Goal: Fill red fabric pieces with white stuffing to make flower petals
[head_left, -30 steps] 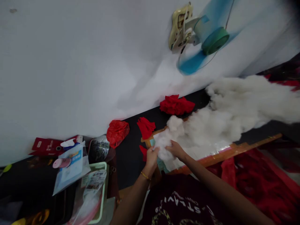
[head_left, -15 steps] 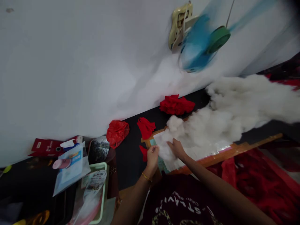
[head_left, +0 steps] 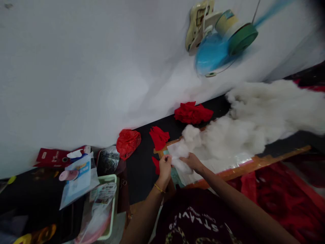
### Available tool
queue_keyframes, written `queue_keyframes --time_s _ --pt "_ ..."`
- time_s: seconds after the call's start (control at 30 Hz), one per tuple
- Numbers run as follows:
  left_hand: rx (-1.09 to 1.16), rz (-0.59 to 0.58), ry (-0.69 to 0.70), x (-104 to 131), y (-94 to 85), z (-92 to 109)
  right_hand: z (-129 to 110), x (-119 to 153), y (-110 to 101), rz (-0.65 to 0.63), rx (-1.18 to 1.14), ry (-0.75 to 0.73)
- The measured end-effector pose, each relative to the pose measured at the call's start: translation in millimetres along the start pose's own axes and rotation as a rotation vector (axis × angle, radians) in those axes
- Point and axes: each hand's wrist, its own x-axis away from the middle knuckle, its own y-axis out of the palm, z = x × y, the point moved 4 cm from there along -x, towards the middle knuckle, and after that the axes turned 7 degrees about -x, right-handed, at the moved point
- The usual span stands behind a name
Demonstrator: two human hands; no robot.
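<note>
The right hand [head_left: 193,162] pinches white fluff [head_left: 182,166]; the left hand [head_left: 165,170] curls beside it, grip unclear. A pile [head_left: 236,135] lies at two o'clock.

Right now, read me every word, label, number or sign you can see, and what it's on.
"STLAVI", dark shirt, ends unclear.
"CHUYI WANG", same shirt, small; last letters uncertain.
Red box: lettering too blurred.
Blue-and-white packet: too blurred.
Printed label over green basket: too small.
</note>
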Motion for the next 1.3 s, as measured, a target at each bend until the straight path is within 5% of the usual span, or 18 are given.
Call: queue_keyframes --time_s 0.27,0.4,0.63,0.8,1.0,1.3 --pt "0.092 -0.248 -0.136 25 1.2 5 10 -7 -7 0.04 0.017 0.057" --pt "-0.065 -0.174 -0.084 22 6.4 -2 7 -6 1 0.039 0.071 0.063" --pt "-0.101 -0.036 0.002 9 14.5 -4 -2 0 20 0.026 0.069 -0.144" --pt "-0.055 -0.063 0.015 15 3.2 4 12 -6 4 0.125 0.064 -0.092" --pt "-0.145 -0.313 -0.067 27 8.7 8 11 -8 4 0.131 0.02 -0.15" --pt "-0.16 -0.236 -0.058 21 -12.2 7 17 -11 -10 0.175 -0.004 -0.1"
